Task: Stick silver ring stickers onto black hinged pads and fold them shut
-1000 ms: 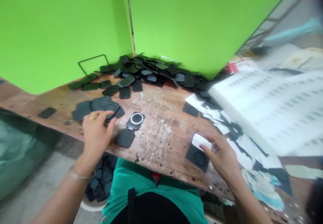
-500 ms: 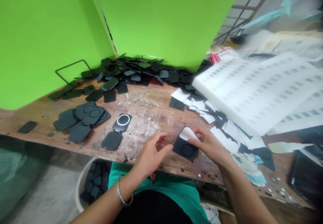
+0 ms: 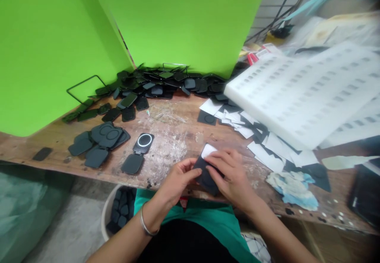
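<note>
Both hands are on a black sheet (image 3: 207, 182), which shows a white patch (image 3: 208, 150) at its far end. My left hand (image 3: 181, 178) is closed on the sheet's left edge, thumb on top. My right hand (image 3: 233, 176) grips it from the right, its fingers bent over the white patch and covering part of the sheet. To the left lies an unfolded black hinged piece (image 3: 132, 164) with a white ring (image 3: 145, 140) on its far half. Further left is a small pile of black folding pieces (image 3: 96, 157), some marked with rings.
A large heap of black pieces (image 3: 166, 83) lines the green panels (image 3: 178, 21). Black and white sheets (image 3: 267, 156) lie at the right beside a white foam tray (image 3: 297, 97) and a crumpled cloth (image 3: 292, 188). Below the table edge stands a bin (image 3: 106, 215) of black pieces.
My left hand has closed from open onto the sheet's left edge. My right hand has moved further over the sheet, and less of the white patch shows. The view has shifted slightly.
</note>
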A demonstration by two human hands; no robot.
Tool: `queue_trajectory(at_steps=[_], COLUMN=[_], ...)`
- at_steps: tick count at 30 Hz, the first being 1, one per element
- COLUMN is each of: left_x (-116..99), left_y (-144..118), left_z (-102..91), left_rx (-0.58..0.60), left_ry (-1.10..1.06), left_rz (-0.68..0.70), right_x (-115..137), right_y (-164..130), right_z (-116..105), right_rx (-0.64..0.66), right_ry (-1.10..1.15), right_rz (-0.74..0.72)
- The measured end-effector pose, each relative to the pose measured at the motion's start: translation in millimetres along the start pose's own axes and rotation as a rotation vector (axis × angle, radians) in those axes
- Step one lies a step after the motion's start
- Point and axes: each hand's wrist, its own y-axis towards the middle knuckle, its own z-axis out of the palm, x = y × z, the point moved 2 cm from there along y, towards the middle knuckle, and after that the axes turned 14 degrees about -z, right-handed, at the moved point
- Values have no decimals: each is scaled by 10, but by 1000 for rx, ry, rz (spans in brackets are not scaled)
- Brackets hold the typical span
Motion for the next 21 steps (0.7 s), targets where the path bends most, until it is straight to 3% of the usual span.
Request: queue_trajectory(at_steps=[3,6,12,18,21], left_x=[-14,-27,-81,-25,-22], left_y=[-48,-85,-72,9,72], left_z=[9,-8,-100,-105,-160], left_rx=[-6,-18,-127,-109,-194], left_ry=[78,151,322,148,230], left_rz=[37,78,159,-43,15], right_x=[26,13,60,100,147], right_y=[40,78,105,27,-10], right_z=[11,10,39,46,-67], right_rx=[114,149,76,-72,-41], right_ry=[128,231,156,-14,88], right_rz=[-1,26,-116,-367,-339])
